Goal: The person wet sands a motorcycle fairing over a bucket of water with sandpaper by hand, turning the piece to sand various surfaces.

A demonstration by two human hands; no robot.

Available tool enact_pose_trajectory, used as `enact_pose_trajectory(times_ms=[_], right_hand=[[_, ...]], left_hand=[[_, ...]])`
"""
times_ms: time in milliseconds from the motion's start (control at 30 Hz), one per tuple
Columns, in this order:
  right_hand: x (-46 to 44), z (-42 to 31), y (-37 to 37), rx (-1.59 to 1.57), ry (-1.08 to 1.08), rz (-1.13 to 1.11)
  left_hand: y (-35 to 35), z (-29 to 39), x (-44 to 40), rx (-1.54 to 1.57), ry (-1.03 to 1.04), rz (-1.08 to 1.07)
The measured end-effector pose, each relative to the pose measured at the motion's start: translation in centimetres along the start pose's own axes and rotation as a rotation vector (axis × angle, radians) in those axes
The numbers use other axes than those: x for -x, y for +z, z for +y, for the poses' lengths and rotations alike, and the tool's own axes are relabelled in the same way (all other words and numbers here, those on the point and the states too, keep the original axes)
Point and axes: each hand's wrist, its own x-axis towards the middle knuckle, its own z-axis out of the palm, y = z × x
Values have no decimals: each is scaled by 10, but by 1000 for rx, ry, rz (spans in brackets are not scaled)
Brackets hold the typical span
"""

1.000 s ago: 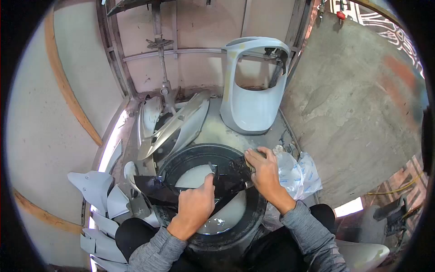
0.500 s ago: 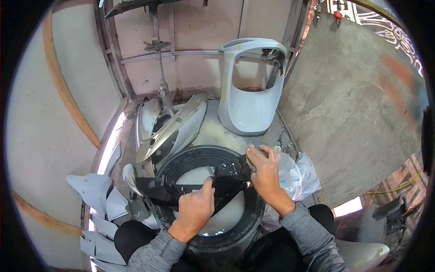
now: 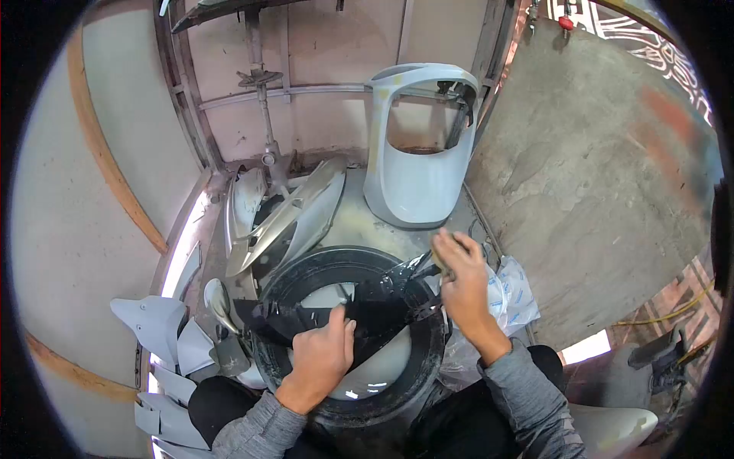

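The black part [image 3: 375, 310] is shiny and wet on top, with white spots of light and what look like drops near its right end. It looks like hard plastic, long and bent, with a flat dark side and a pointy bit sticking up. It is held over a round black tub [image 3: 348, 256] with thick, smooth sides and cloudy white water [image 3: 382, 372] inside.

The left hand [image 3: 317, 358] is shut tight on the near edge of the black part, thumb on top. The right hand [image 3: 465, 287] has its fingers bent around a small tan pad [image 3: 439, 262], at the part's right end.

Behind the tub stands a big, smooth, pale shell [image 3: 420, 187] with a large hole. Long, curved silver pieces [image 3: 294, 214] lean to its left. A crinkly, see-through bag [image 3: 518, 294] with blue marks sits right of the tub.
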Motion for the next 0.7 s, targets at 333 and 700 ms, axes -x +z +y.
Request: enact_pose_trajectory(times_ms=[333, 700], right_hand=[[2, -9, -11, -96, -123, 9], [17, -15, 11, 61, -269, -139]], left_hand=[[-1, -3, 1, 1, -25, 13], [-10, -4, 2, -53, 10, -14]])
